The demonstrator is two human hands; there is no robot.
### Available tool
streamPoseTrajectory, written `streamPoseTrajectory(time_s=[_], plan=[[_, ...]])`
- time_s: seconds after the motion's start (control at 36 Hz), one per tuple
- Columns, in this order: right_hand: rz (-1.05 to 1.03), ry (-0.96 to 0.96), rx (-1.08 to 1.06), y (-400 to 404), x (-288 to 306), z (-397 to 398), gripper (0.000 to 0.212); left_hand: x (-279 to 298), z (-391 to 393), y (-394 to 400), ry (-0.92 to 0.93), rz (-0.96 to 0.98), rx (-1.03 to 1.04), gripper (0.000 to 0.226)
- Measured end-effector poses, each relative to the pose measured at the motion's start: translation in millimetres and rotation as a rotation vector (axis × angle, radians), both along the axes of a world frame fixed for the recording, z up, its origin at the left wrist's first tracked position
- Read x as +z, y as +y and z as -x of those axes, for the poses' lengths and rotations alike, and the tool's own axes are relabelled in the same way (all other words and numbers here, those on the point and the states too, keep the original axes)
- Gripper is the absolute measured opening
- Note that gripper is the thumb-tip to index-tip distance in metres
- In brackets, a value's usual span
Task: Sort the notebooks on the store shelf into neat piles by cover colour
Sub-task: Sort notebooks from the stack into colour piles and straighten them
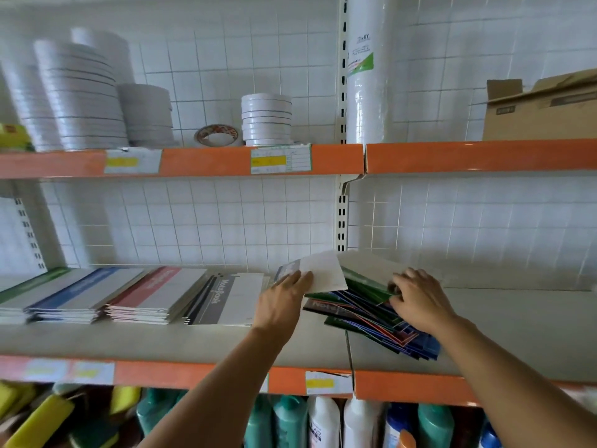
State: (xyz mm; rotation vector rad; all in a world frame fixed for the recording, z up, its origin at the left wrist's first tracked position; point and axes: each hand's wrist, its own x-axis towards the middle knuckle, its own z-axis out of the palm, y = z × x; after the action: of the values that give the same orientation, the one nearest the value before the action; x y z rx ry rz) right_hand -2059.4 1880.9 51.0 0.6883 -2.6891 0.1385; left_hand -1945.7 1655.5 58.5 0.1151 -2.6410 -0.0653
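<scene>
We're lifting 1 notebook [318, 271] off the messy heap [371, 315] at mid-shelf, left hand [284, 299] pinching its lower edge, fingers fairly straight on the cover. Right hand [416, 297] is curling over the heap, holding it down. We're reckoning it's best keeping that pressure on so nothing slides, then squaring the book onto its matching pile [74, 294] out of the 4 on the left.
</scene>
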Motion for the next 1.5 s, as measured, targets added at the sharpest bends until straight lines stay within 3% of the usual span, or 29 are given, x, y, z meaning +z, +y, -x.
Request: streamPoseTrajectory(time_s=[0.08,0.11,0.19,0.28,0.42,0.47,0.58,0.78,0.94,1.11,1.22,1.39,1.5], plan=[[0.067,-0.008,0.056,0,-1,-1,0.01,-2,-7,-11,0.124,-0.033,-0.055,0.056],[0.086,-0.018,0.066,-1,1,-2,0.013,-1,-10,-14,0.141,-0.035,-0.044,0.056],[0.117,-0.055,0.081,-5,7,-7,0.025,-7,-18,-27,-0.034,-0.021,0.073,0.055],[0.07,-0.039,0.09,-15,11,-13,0.02,-13,-24,-44,-0.014,-0.035,0.09,0.054],[-0.114,0.07,0.13,-44,16,-36,0.071,-32,-32,-79,-0.01,-0.053,0.108,0.054],[-0.133,0.131,0.139,-61,17,-43,0.078,-37,-33,-94,0.067,-0.012,0.072,0.056],[-0.147,0.15,0.185,-103,20,-52,0.085,-49,-33,-132,0.043,0.043,0.106,0.045],[-0.172,0.085,0.225,-178,22,-62,0.085,-63,-25,-186,0.028,0.017,0.003,0.045],[-0.18,0.039,0.243,-228,12,-69,0.085,-79,-7,-218,-0.21,0.027,-0.095,0.057],[-0.182,-0.011,0.23,-262,3,-74,0.076,-84,14,-237,-0.346,0.109,-0.166,0.051],[-0.224,-0.017,0.208,-275,-2,-80,0.075,-82,12,-243,-0.322,0.061,-0.125,0.064],[-0.235,-0.014,0.199,-291,-10,-86,0.076,-72,-17,-254,-0.201,-0.016,-0.033,0.046],[-0.226,-0.032,0.242,-304,-15,-95,0.078,-69,-44,-274,-0.217,-0.02,0.073,0.046]])
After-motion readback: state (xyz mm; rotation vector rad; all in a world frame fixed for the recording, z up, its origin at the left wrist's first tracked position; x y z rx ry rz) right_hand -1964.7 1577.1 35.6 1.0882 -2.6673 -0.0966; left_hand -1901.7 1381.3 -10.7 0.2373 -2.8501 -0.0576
